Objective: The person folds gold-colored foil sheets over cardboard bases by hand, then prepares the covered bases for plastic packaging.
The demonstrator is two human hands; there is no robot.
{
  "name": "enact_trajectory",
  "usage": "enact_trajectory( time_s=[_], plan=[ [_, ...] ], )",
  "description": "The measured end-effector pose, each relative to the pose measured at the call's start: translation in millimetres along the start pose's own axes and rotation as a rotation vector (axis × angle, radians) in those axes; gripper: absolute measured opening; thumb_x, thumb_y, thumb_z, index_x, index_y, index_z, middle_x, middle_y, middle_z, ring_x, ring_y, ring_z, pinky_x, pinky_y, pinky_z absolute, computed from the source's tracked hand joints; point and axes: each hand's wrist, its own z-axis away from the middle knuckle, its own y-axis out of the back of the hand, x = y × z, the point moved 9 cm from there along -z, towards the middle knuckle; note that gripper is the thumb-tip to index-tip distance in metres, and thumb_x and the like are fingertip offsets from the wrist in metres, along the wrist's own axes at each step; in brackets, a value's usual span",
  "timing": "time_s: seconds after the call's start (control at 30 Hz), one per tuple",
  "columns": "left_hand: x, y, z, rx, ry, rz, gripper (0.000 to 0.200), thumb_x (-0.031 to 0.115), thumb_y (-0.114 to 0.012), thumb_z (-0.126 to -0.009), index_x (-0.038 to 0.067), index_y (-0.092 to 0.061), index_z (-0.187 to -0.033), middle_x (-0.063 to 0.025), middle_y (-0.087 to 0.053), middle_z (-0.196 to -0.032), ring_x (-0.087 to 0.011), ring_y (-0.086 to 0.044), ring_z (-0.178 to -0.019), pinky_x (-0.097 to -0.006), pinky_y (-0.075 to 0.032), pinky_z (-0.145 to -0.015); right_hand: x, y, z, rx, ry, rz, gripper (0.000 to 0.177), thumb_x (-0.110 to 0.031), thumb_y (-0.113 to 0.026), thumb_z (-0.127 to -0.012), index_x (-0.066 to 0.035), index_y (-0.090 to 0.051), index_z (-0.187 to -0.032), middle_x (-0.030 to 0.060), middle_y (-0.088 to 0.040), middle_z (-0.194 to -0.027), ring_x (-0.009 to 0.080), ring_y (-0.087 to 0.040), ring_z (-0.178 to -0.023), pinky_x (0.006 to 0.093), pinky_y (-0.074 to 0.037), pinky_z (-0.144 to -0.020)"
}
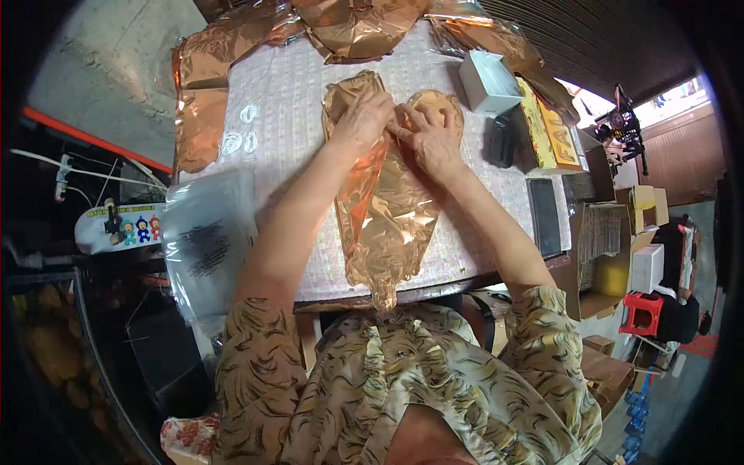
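Note:
A flat copper-coloured foil balloon (395, 209) lies lengthwise on the cloth-covered table in front of me, its narrow tail pointing toward my body. Its surface is creased, and the far end shows two rounded lobes. My left hand (363, 122) is on the left lobe with its fingers drawn together, pinching the foil near the middle. Over the right lobe, my right hand (432, 141) rests with fingers spread on the foil. Part of the foil is hidden beneath both hands.
More copper foil (360, 31) lies along the table's far and left edges. Clear plastic bags (209, 240) hang over the left edge, near white rings (231, 143). A white box (490, 81), yellow box (549, 128), black object (501, 142) and phone (545, 215) are on the right.

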Motion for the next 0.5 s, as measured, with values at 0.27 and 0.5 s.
enact_trajectory(
  time_s=[0.27,0.5],
  plan=[
    [-31.5,-16.3,8.3,0.078,0.168,0.045,0.042,0.021,-0.063,-0.098,0.006,-0.055,-0.137,-0.0142,-0.056,-0.141,-0.0335,-0.051,-0.132,-0.0459,-0.04,-0.112,2.4,-10.6,3.0,-0.017,-0.032,-0.081,0.05,-0.016,-0.058,-0.09,-0.031,-0.065,-0.137,0.0035,-0.051,-0.149,0.0267,-0.048,-0.133,0.0605,-0.03,-0.108],
    [-46.6,-21.6,1.4,-0.226,0.231,-0.21,0.074,0.058,-0.044,-0.102,0.014,-0.031,-0.159,-0.0076,-0.026,-0.168,-0.0245,-0.025,-0.154,-0.0579,-0.015,-0.124,2.7,-13.1,2.6,-0.058,-0.048,-0.093,0.046,-0.022,-0.059,-0.094,-0.032,-0.063,-0.139,0.0026,-0.051,-0.15,0.0267,-0.047,-0.136,0.0609,-0.028,-0.111]
  ],
)
